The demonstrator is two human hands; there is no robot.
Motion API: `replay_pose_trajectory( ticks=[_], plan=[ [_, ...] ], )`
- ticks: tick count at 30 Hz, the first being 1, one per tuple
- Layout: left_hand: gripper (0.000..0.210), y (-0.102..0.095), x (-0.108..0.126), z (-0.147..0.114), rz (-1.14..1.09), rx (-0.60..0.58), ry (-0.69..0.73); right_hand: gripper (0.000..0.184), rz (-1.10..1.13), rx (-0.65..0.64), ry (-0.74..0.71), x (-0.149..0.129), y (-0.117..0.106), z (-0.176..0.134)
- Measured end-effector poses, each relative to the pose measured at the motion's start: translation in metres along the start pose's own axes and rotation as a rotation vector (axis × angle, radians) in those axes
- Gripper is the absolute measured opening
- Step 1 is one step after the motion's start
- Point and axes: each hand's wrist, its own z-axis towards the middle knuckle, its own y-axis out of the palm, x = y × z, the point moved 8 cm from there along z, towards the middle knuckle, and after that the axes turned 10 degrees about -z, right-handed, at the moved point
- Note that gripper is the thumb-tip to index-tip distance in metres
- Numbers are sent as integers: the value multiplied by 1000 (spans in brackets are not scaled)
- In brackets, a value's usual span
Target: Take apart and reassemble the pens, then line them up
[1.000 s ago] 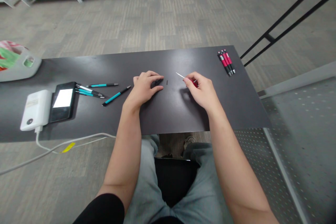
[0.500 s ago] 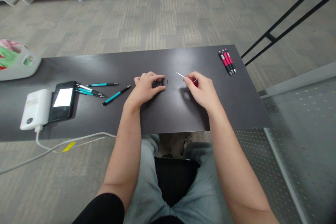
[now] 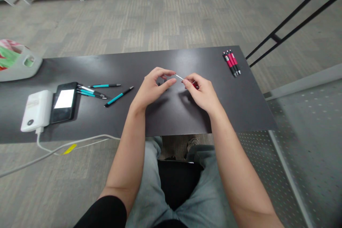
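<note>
Nearest my camera: jeans (image 3: 144,185), then the front edge of the dark table (image 3: 176,124), both forearms crossing it.

Beyond that edge, the change I log: left hand (image 3: 151,87) has swung right, its forefinger now at the free tip of the thin silver rod (image 3: 179,77). Thumb and forefinger tips stand apart; contact I can't confirm. The small dark bit that lay between the hands 0.5 s ago no longer shows there; it may be in those fingers or behind them. Other left fingers curl over something dark (image 3: 165,79), mostly hidden.

Right hand (image 3: 202,91) has edged slightly left, thumb and forefinger pinching the rod's near end, a red piece (image 3: 195,84) partly in the grip. I judge both hands are now at work on 1 slim part.

Room: open table right of the right hand, up to the red-and-black pens (image 3: 231,64) near the far corner. Tighter to the left, where turquoise pens (image 3: 119,97) lie near the left wrist. Past the far edge, floor (image 3: 133,25).
</note>
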Motion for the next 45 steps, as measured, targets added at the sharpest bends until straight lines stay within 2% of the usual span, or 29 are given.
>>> replay_pose_trajectory(
  ticks=[2,4,7,10,12,14,16,18,20,23,26,31,34,36,40,45],
  plan=[
    [30,9,5,2,-148,-27,48,37,36,-13,-15,-6,3,0],
    [42,15,6,5,-269,-5,70,43,80,-17,-35,-11,5,0],
    [51,11,2,10,-386,145,62,49,117,-33,-49,-12,5,0],
    [46,-3,-7,14,-442,345,43,45,59,-38,-39,-5,-2,-1],
    [42,-14,-14,14,-416,449,26,38,-13,-29,-32,2,-10,-1],
    [38,-20,-18,12,-338,486,1,31,-69,-2,-20,8,-20,-2],
    [31,-16,-17,10,-187,443,-26,28,-107,32,6,14,-29,-3],
    [21,-4,-11,7,33,352,-55,28,-139,50,30,16,-34,-4],
    [17,12,-4,4,254,256,-94,29,-164,43,38,15,-34,-4],
    [13,28,1,2,416,166,-140,26,-178,15,45,13,-28,-4],
    [11,27,0,1,459,149,-166,25,-151,23,78,19,-24,-4],
    [47,29,5,-3,509,30,-106,28,-117,68,120,34,-26,-1],
    [59,39,6,-6,527,-78,-71,31,-89,13,118,34,-23,0],
    [58,44,5,-7,537,-126,-69,36,-69,-35,101,30,-20,0],
    [47,43,1,-5,559,-128,-77,36,-155,-35,21,19,-23,0],
    [60,36,-1,-3,553,-81,-90,29,-191,-32,57,23,-26,-1]
  ],
)
